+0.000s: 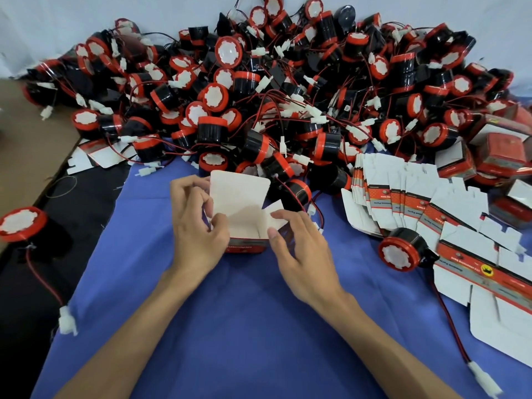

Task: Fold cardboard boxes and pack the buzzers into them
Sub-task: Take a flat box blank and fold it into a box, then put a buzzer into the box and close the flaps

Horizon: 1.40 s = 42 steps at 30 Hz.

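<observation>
Pinching the small cardboard box [244,226] from both sides: left grip [195,226] curled on its left wall and flap, right grip [302,249] nipping the right side flap between thumb and forefinger. Stands open-topped on the blue-covered desk [244,326], lid flap upright, just before the buzzer heap [259,96]. Looks light, thin, easily creased; best held gently by the walls near the fold lines. As for the buzzers: likely rigid, heavier, wires prone to snagging; better lifted by the body.

A blue cloth [244,326] covers the work surface. A heap of buzzers [259,96] spreads from 10 to 2 o'clock. Flat box blanks [403,197] fan out at 3 o'clock, a lone buzzer [400,251] touching them. An open box [244,220] sits at centre.
</observation>
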Available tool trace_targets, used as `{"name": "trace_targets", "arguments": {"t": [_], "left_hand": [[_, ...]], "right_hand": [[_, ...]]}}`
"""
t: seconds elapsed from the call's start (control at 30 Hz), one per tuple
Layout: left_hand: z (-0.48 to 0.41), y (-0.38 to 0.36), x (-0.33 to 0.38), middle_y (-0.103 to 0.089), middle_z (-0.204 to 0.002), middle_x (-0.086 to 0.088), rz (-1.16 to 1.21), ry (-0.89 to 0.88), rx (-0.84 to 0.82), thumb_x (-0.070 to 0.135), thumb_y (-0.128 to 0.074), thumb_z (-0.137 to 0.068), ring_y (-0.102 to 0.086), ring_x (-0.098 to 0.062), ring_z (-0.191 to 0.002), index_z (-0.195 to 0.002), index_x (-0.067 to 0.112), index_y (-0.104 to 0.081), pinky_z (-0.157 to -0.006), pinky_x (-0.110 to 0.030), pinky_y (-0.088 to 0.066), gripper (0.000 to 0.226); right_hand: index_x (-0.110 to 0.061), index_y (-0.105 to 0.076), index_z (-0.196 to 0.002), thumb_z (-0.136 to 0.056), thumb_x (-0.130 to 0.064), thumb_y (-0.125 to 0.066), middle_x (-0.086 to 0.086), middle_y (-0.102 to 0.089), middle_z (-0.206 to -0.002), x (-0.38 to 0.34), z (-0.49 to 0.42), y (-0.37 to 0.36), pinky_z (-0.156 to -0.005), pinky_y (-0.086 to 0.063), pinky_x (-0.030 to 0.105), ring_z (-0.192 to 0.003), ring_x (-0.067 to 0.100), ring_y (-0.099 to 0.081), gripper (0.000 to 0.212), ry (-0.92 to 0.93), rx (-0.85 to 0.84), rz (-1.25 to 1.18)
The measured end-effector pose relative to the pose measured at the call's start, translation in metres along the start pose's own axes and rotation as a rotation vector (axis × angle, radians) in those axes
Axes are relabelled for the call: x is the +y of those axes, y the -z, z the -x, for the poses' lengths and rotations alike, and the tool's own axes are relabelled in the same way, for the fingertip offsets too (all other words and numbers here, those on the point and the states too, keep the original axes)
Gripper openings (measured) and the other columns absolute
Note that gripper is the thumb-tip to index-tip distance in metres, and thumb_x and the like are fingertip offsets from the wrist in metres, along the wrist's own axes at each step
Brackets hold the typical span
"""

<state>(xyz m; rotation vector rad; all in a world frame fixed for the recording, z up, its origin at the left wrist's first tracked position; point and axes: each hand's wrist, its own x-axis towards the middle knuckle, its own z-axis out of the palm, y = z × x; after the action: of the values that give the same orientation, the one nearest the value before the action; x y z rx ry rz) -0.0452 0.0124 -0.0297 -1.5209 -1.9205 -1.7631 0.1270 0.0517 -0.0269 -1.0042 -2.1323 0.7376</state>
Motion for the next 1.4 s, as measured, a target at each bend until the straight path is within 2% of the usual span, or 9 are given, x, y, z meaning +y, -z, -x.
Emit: {"name": "trace_targets", "arguments": {"t": [0.27,0.47,0.6,0.7,0.8,0.93,1.07,1.23,1.4], "left_hand": [[0.002,-0.004,-0.009,-0.056,-0.083,0.005,-0.06,0.278,0.097,0.017,-0.052,-0.073,-0.049,0.007,-0.074,-0.062,0.024,-0.029,-0.064,-0.007,-0.032,0.027],[0.005,-0.004,-0.009,-0.054,-0.077,0.011,-0.097,0.286,0.113,0.013,-0.06,-0.081,-0.05,0.006,-0.073,-0.064,0.027,-0.03,-0.063,-0.005,-0.031,0.038],[0.007,-0.003,0.0,-0.053,-0.086,0.0,-0.165,0.202,0.106,0.023,-0.056,-0.08,-0.041,0.0,-0.075,-0.071,0.024,-0.034,-0.062,-0.015,-0.027,0.023],[0.01,-0.006,0.006,-0.049,-0.1,-0.002,-0.143,0.132,0.074,0.029,-0.054,-0.078,-0.042,-0.002,-0.091,-0.084,0.016,-0.042,-0.067,-0.013,-0.027,0.018],[0.01,-0.008,0.011,-0.045,-0.122,-0.007,-0.114,0.129,0.026,0.031,-0.057,-0.076,-0.041,-0.004,-0.111,-0.098,0.009,-0.052,-0.076,-0.002,-0.028,0.031],[0.012,-0.009,0.013,-0.034,-0.145,-0.013,-0.113,0.16,-0.037,0.024,-0.062,-0.073,-0.036,-0.011,-0.127,-0.116,0.006,-0.052,-0.09,-0.015,-0.03,0.048],[0.014,-0.007,0.019,-0.03,-0.14,-0.024,-0.082,-0.004,0.002,0.03,-0.058,-0.078,-0.025,-0.017,-0.133,-0.111,0.005,-0.051,-0.11,-0.022,-0.02,0.042],[0.019,-0.005,0.026,-0.04,-0.119,-0.01,-0.001,-0.234,-0.016,0.032,-0.051,-0.088,-0.038,-0.019,-0.112,-0.102,0.013,-0.048,-0.1,-0.025,-0.028,0.023],[0.024,0.002,0.036,-0.055,-0.081,0.018,0.162,-0.221,-0.394,0.037,-0.047,-0.091,-0.052,-0.008,-0.063,-0.105,0.016,-0.054,-0.061,-0.022,-0.042,0.027]], "right_hand": [[-0.026,-0.067,-0.081,-0.097,-0.012,-0.05,-0.012,-0.058,-0.063,0.005,-0.015,0.009,-0.054,-0.043,0.022,-0.058,0.007,-0.05,0.028,-0.383,-0.023,-0.511],[-0.03,-0.056,-0.1,-0.094,-0.025,-0.056,-0.017,-0.055,-0.064,-0.003,-0.012,0.013,-0.058,-0.04,0.028,-0.059,0.003,-0.05,0.007,-0.119,-0.077,-0.069],[-0.03,-0.051,-0.122,-0.086,-0.036,-0.064,-0.017,-0.064,-0.09,-0.007,-0.008,0.048,-0.069,-0.049,0.035,-0.084,0.013,-0.061,0.039,-0.083,0.149,0.272],[-0.016,-0.048,-0.134,-0.077,-0.035,-0.076,0.011,-0.05,-0.13,0.02,0.001,0.091,-0.089,-0.042,0.049,-0.121,0.035,-0.042,0.066,-0.361,0.115,0.686],[-0.013,-0.047,-0.137,-0.081,-0.028,-0.073,0.015,-0.046,-0.133,0.039,0.016,0.108,-0.092,-0.042,0.049,-0.12,0.039,-0.043,0.063,-0.54,-0.081,0.813],[-0.009,-0.055,-0.131,-0.078,-0.007,-0.074,0.015,-0.06,-0.119,0.031,0.018,0.102,-0.09,-0.04,0.04,-0.11,0.037,-0.05,0.057,-0.302,0.021,0.537],[-0.033,-0.06,-0.118,-0.073,-0.035,-0.08,-0.023,-0.061,-0.106,-0.012,0.004,0.089,-0.083,-0.042,0.008,-0.096,0.001,-0.057,0.049,-0.042,0.104,0.008],[-0.024,-0.059,-0.11,-0.089,-0.044,-0.057,-0.001,-0.064,-0.11,-0.037,-0.031,0.056,-0.08,-0.057,0.045,-0.101,0.022,-0.065,0.03,-0.144,0.002,-0.684],[-0.018,-0.053,-0.127,-0.091,-0.033,-0.049,0.002,-0.066,-0.113,-0.028,-0.038,0.018,-0.074,-0.058,0.044,-0.097,0.022,-0.065,0.039,-0.264,0.051,-1.254]]}}
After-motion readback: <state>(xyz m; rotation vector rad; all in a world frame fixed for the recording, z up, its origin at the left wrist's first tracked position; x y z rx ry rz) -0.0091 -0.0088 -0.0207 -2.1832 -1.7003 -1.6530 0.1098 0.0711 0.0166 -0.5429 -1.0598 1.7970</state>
